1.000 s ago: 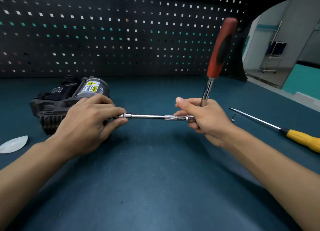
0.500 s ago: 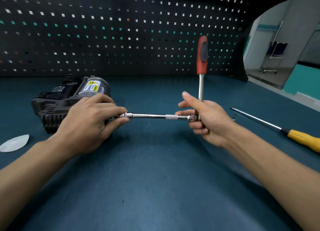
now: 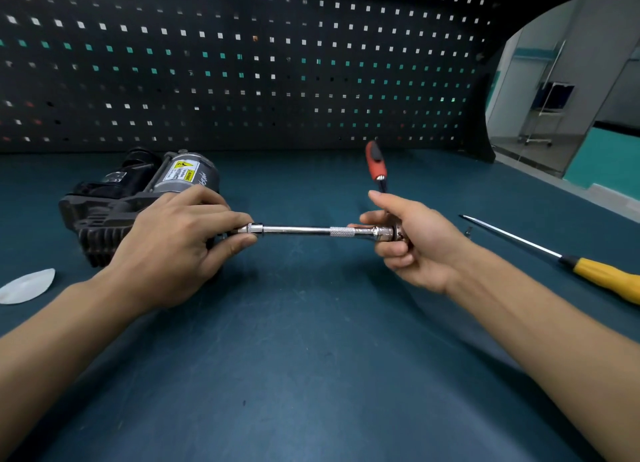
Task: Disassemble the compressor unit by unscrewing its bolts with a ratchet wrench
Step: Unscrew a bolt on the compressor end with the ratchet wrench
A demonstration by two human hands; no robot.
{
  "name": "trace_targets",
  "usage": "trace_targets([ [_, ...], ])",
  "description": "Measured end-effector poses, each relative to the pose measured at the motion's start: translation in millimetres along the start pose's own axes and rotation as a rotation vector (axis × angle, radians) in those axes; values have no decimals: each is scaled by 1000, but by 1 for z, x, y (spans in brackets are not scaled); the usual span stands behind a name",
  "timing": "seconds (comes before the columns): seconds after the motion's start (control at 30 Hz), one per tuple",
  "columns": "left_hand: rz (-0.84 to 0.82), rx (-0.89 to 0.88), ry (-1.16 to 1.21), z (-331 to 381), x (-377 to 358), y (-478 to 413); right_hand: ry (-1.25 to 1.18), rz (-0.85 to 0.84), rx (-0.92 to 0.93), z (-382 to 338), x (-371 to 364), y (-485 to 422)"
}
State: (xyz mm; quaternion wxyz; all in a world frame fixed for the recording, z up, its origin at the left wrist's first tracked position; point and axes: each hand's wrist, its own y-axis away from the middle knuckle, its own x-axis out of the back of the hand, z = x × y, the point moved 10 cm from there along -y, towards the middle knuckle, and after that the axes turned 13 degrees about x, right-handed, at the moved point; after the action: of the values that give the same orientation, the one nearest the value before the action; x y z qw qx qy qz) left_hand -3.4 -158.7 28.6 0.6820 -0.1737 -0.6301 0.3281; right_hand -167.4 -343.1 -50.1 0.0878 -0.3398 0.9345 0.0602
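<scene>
Here the left hand (image 3: 180, 243) pinches the extension (image 3: 298, 230) at its socket end beside the compressor (image 3: 104, 198); the right hand (image 3: 415, 243) grips the ratchet (image 3: 375, 164) at its head.

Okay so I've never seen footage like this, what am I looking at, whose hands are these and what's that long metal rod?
No machine here: a camera worn on a person's head looks down at their own hands over a teal workbench. The left hand pinches the tip of a steel extension bar beside the black compressor unit; what the tip meets is hidden. The right hand grips the ratchet wrench at its head, red handle pointing away. A yellow-handled screwdriver lies on the right, a white scrap far left, a pegboard behind.
</scene>
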Motion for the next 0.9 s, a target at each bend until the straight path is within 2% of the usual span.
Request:
trace_targets([
  [0.1,-4,1,-3,0,-1,0,-35,-3,-52,7,-1,1],
  [0.2,-5,-1,-9,1,0,0,18,-18,5,4,-1,-1],
  [0.47,-13,1,-37,3,0,0,235,-19,364,-22,1,-6],
  [0.67,-68,-4,-52,2,-4,1,423,-97,677,-45,-8,3],
  [0.9,-68,13,-28,1,-3,0,497,-186,889,-60,-19,12],
])
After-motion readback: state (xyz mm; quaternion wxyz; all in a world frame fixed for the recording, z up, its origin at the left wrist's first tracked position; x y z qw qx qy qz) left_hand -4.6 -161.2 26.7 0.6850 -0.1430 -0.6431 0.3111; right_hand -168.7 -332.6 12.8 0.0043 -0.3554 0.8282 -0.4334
